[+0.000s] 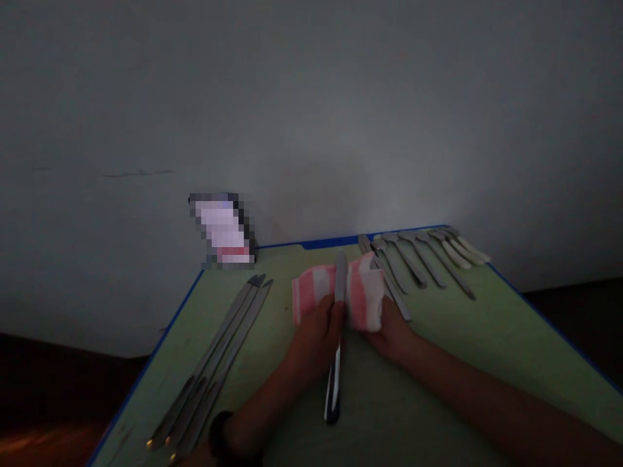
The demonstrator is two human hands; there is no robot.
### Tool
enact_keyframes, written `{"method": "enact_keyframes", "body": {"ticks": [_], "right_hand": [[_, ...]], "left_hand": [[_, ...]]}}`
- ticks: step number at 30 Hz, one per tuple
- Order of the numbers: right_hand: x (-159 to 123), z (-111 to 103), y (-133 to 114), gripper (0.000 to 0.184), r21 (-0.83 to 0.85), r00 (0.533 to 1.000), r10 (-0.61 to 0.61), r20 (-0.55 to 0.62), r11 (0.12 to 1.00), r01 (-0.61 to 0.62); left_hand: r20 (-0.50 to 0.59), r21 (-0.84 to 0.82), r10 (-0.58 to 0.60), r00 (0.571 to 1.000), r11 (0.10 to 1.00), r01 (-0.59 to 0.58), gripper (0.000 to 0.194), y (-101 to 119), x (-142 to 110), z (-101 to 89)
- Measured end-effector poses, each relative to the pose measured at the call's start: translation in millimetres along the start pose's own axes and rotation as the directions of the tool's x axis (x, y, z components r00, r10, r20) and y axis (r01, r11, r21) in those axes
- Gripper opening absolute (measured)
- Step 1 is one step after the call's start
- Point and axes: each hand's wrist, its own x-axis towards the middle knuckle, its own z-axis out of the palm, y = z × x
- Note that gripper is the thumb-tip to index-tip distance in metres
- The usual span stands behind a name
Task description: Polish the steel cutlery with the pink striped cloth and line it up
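A table knife [333, 383] is held upright in the picture, blade pointing away and handle toward me. My left hand [318, 334] is closed around it near where blade and handle meet. Behind the blade spreads a pink and white striped cloth [366, 295]. My right hand [389, 331] grips the cloth from below at its right side; most of its fingers are hidden under the fabric. Left of my hands, several knives [219, 363] lie side by side on the table.
The light green table [428, 402] has a blue edge and stands against a grey wall. At its far right lie several spoons [409, 259] and some white-handled cutlery [457, 253]. A phone with a blurred, lit screen [221, 227] leans on the wall at the far left.
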Motion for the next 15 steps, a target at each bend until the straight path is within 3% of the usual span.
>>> {"method": "enact_keyframes", "body": {"ticks": [3,7,11,15], "right_hand": [[-3,0,-1,0.021,0.061,0.996,0.09,0.011,0.994,-0.09],[-6,-2,0,0.02,0.128,0.989,0.142,0.041,0.981,-0.146],[-5,-7,6,0.017,0.189,0.982,0.19,0.01,0.964,-0.189],[-3,-6,7,0.026,0.214,0.984,0.178,-0.002,0.961,-0.173]], "left_hand": [[0.033,0.0,0.055,0.998,0.998,-0.055,0.03,0,-3,1.8],[0.153,-0.189,-0.03,0.988,0.98,0.059,0.034,-1,-13,-1.3],[0.293,-0.464,-0.006,0.956,0.873,0.148,0.028,-3,-23,-9.9],[0.297,-0.571,0.025,0.955,0.806,0.157,0.026,-6,-24,-13.1]]}}
